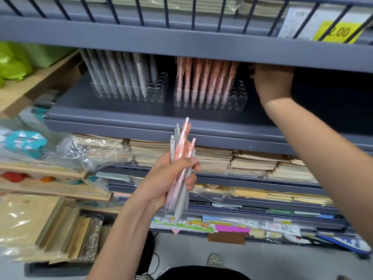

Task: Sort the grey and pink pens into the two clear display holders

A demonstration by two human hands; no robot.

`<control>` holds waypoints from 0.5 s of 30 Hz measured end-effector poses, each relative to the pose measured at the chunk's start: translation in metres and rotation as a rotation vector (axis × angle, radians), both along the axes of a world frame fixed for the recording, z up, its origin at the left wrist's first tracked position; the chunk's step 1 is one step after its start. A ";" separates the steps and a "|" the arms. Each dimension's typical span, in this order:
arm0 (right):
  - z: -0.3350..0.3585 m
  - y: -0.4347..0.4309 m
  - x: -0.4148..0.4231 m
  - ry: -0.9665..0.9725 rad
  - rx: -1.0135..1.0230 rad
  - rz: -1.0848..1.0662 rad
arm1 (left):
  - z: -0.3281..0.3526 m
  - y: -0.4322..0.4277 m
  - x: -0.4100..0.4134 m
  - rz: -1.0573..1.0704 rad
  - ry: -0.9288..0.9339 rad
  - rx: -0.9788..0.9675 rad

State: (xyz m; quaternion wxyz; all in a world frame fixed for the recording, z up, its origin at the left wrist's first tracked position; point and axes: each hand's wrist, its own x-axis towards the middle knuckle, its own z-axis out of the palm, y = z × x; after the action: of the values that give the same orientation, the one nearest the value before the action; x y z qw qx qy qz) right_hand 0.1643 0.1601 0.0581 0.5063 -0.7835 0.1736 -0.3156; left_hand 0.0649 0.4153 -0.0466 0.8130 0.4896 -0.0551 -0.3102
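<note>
The left hand [167,178] grips a mixed bunch of grey and pink pens [182,152] in front of the shelf [121,113]. The right hand [272,82] reaches in beside the pink holder [240,94]; its fingers are hidden, so I can't tell its grip. The grey holder [162,85] stands just left of the pink one.

Pretty bright, flat light from overhead, so hardly any hard shadows out front. The back of the shelf [252,116] past the right hand [272,83] goes nearly black though. Plastic wrap [88,150] on the left throws white glare. The wide lens bows the shelf edges and fans out the top rails [167,11]. The pens [181,158] mid-frame are sharpest; the price tag [339,32] and the lower-left wrapped pads [30,219] smear soft.
</note>
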 end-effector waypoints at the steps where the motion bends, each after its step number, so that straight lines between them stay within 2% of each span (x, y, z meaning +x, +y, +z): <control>1: 0.001 0.004 -0.006 -0.083 0.051 -0.042 | 0.000 0.001 0.000 0.003 -0.010 0.002; 2: 0.002 0.012 -0.016 -0.164 0.114 -0.033 | -0.001 0.003 0.001 0.003 -0.023 0.009; 4: -0.001 0.027 -0.039 -0.185 0.073 0.064 | -0.002 0.006 0.001 -0.001 -0.051 0.033; 10: -0.024 0.077 -0.090 0.176 -0.061 0.598 | -0.002 0.012 -0.004 -0.058 -0.053 0.047; 12: -0.029 0.089 -0.093 0.253 -0.025 0.720 | 0.000 0.013 -0.005 -0.073 -0.061 0.046; 15: -0.036 0.097 -0.093 0.338 0.095 0.796 | 0.001 0.016 -0.006 -0.070 -0.057 0.040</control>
State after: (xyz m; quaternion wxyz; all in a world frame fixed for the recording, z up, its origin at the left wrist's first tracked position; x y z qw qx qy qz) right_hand 0.0714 0.2567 0.0224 0.5885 -0.8059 -0.0471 0.0453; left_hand 0.0592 0.4315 -0.0454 0.7897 0.5123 -0.0892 -0.3255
